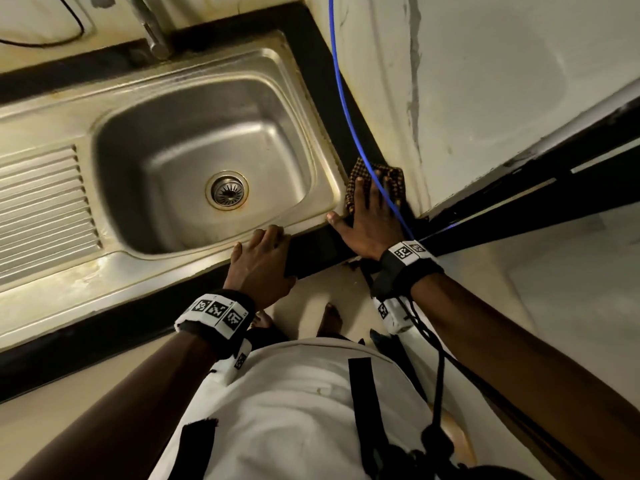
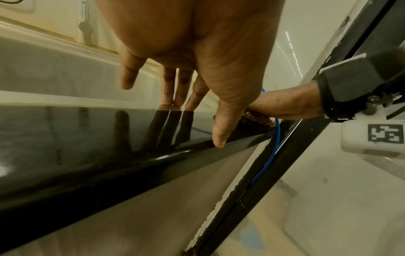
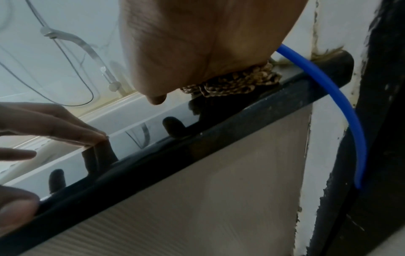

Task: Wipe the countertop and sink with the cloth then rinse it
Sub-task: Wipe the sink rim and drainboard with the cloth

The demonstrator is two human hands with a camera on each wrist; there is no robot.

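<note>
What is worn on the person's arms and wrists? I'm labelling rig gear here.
Bare forearms, no sleeves. Each wrist carries a black strap with a white band of black square markers and a white camera block beneath. Black cables trail from the right wrist.

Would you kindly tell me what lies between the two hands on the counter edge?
Only bare black countertop separates the left hand from the right hand, seen in the head view.
</note>
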